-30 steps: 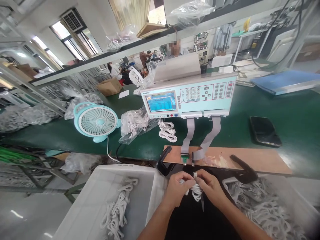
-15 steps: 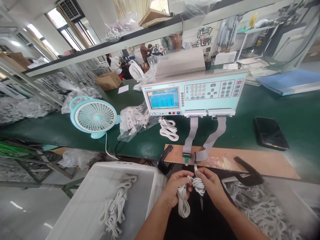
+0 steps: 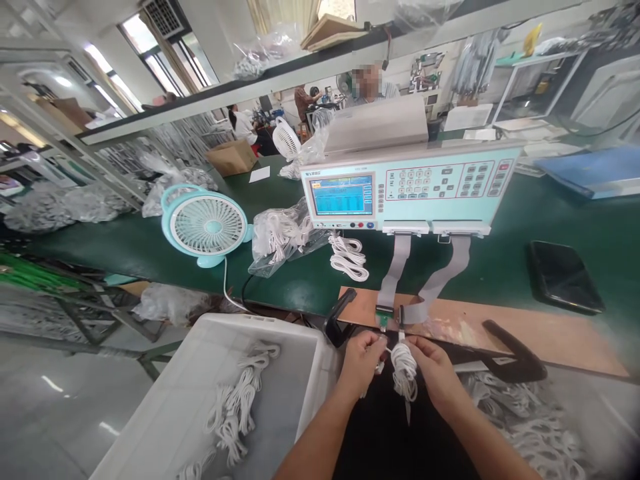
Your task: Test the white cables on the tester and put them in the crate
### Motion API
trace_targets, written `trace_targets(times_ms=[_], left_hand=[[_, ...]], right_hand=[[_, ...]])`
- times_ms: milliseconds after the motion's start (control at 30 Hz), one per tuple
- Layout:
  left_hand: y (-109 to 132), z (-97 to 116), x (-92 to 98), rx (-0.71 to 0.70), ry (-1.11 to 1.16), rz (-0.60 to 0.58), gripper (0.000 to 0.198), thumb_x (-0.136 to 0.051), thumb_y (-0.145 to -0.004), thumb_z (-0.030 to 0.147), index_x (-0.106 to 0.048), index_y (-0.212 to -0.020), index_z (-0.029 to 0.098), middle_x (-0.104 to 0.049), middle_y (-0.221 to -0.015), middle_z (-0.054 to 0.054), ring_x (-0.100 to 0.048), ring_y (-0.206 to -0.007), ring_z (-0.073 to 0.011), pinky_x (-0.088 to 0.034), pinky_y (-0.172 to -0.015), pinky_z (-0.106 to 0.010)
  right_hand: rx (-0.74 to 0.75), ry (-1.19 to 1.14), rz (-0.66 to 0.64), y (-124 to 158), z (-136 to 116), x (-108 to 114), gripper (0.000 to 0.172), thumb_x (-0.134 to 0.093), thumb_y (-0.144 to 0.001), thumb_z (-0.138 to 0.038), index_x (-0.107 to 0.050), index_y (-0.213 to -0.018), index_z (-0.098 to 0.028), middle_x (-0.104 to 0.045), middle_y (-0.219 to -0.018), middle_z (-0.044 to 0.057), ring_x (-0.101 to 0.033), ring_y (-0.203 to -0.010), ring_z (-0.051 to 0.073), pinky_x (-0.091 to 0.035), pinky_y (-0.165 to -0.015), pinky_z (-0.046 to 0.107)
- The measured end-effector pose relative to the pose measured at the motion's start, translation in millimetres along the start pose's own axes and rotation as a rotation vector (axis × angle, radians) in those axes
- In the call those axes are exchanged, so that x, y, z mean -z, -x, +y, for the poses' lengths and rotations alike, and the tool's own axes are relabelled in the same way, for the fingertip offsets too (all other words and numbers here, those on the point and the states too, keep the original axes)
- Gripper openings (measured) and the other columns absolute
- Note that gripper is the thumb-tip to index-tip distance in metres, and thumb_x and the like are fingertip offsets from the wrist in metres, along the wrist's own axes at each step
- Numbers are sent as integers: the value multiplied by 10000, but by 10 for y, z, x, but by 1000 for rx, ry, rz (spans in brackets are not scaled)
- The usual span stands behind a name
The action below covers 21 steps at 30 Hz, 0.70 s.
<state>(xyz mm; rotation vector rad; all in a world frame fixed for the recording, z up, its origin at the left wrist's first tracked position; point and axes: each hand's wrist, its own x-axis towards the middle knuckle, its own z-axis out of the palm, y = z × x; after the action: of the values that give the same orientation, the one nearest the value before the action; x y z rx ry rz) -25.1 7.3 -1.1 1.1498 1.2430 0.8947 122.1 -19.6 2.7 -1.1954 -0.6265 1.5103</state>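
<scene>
My left hand (image 3: 364,360) pinches one end of a white cable just below the small green connector board (image 3: 384,320); the plug is mostly hidden by my fingers. My right hand (image 3: 433,367) is closed at the upper side of the coiled white cable (image 3: 404,365), beneath the dark connector on the second grey ribbon cable (image 3: 415,311). The coil hangs between my hands. Both ribbons run up to the pale blue tester (image 3: 405,183), whose screen (image 3: 343,195) is lit.
A white bin (image 3: 210,373) with cable bundles stands at left; more cables (image 3: 530,413) lie at right. A blue fan (image 3: 207,227), a bagged cable bundle (image 3: 280,237), a loose coil (image 3: 349,258) and a phone (image 3: 565,277) rest on the green bench. A black clamp (image 3: 340,319) grips the wooden board (image 3: 465,327).
My left hand has risen towards the green connector board with the cable end. The cable loop formerly below my left hand now hangs nearer the right one. The view has shifted slightly.
</scene>
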Motion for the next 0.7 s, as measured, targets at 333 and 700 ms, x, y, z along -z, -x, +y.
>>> trace_targets(times_ms=[333, 700], left_hand=[[14, 47, -177, 129, 255, 176, 380, -697, -661, 500, -609, -624, 132, -538, -538, 8, -423, -439, -81, -346, -397, -192], [-14, 37, -168, 72, 200, 189, 411, -704, -649, 518, -610, -568, 126, -529, -513, -5, -418, -472, -91, -340, -455, -210]], right_hand=[[-8, -24, -44, -25, 51, 31, 320, -790, -669, -463, -712, -764, -168, -641, -610, 2, -531, -537, 147, -433, -553, 248], [-32, -44, -22, -45, 97, 16, 343, -805, -646, -459, -739, -839, -183, -694, -710, 31, -623, -673, 212, -502, -648, 275]])
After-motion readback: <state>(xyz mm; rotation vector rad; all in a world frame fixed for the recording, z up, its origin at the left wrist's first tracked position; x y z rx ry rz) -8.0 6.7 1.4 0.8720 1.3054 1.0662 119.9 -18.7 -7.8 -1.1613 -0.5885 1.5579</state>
